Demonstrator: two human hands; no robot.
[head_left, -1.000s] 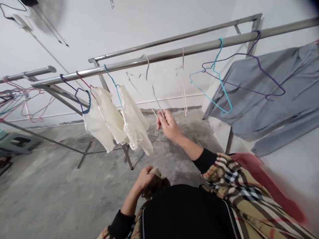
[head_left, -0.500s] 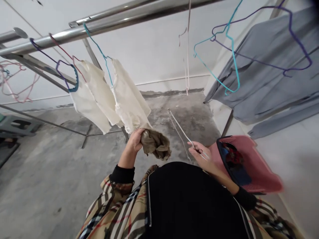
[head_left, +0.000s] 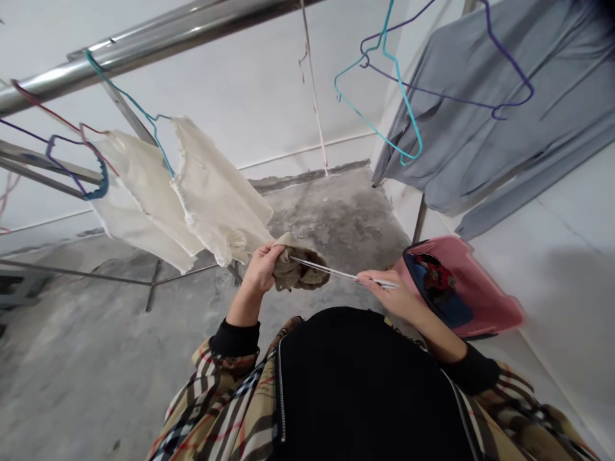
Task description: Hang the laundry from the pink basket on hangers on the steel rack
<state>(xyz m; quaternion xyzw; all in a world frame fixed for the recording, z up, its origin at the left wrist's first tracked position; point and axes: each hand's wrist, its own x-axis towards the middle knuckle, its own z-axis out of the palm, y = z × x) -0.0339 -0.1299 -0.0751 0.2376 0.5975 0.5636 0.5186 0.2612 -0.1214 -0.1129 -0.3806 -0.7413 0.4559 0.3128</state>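
My left hand (head_left: 263, 267) grips the edge of a bunched olive-brown garment (head_left: 310, 276) in front of my body; its exact kind cannot be made out. My right hand (head_left: 384, 289) is closed around a thin white clothes hanger (head_left: 331, 270). The hanger points left, and its far end lies at the garment's opening, close to my left fingers. Just beyond my left hand hang several cream garments: the nearest (head_left: 216, 186) is on a teal hanger (head_left: 125, 96), with another (head_left: 139, 169) behind it.
A pink basket (head_left: 490, 288) with dark, red and blue clothes stands at right. A metal rail (head_left: 168, 45) crosses above. An aqua hanger (head_left: 410, 109) and a purple hanger (head_left: 516, 61) hang at upper right before a grey garment (head_left: 485, 121). Concrete floor (head_left: 96, 358) lies below.
My right hand has moved the white hanger left and turned it, bringing its far end to the brown garment's opening. The view has shifted, so the hanging things appear further left.
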